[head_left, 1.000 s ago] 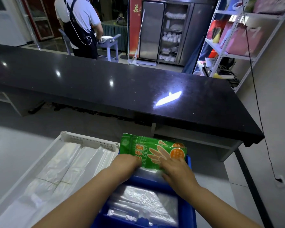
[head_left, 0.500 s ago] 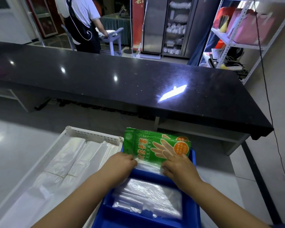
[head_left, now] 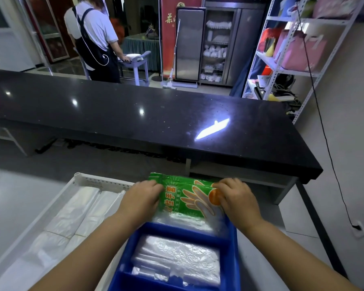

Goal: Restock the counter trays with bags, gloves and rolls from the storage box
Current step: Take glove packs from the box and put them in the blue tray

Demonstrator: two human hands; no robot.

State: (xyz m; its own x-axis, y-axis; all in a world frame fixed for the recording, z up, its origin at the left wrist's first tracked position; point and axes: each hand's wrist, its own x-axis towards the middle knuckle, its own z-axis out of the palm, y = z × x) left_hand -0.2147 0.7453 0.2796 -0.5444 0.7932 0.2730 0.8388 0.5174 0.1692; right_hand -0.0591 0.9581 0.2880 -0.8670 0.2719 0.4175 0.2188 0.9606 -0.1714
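A flat green plastic pack of gloves, with yellow hand pictures and an orange circle on it, stands tilted in the far compartment of a blue plastic tray. More green packs sit just behind it. The left hand holds the pack's left edge, with the fingers closed on it. The right hand holds the pack's right edge near the orange circle, and its fingers are curled on the pack too. Under the green pack, in the same compartment, lie some clear plastic bags.

The next compartment, nearer to the person, holds a flat stack of clear plastic bags. A blue wall of the tray runs between the two compartments.

Just to the left of the blue tray is a long white plastic tray with small holes along its far wall. Folded white plastic bags lie in it in rows.

Both trays sit on a pale grey counter. Past them is a long shiny black counter top with spots of light on it.

Far behind it, a person in a white shirt and dark apron stands at a small grey cart. A white metal shelf with pink bags stands at the right.
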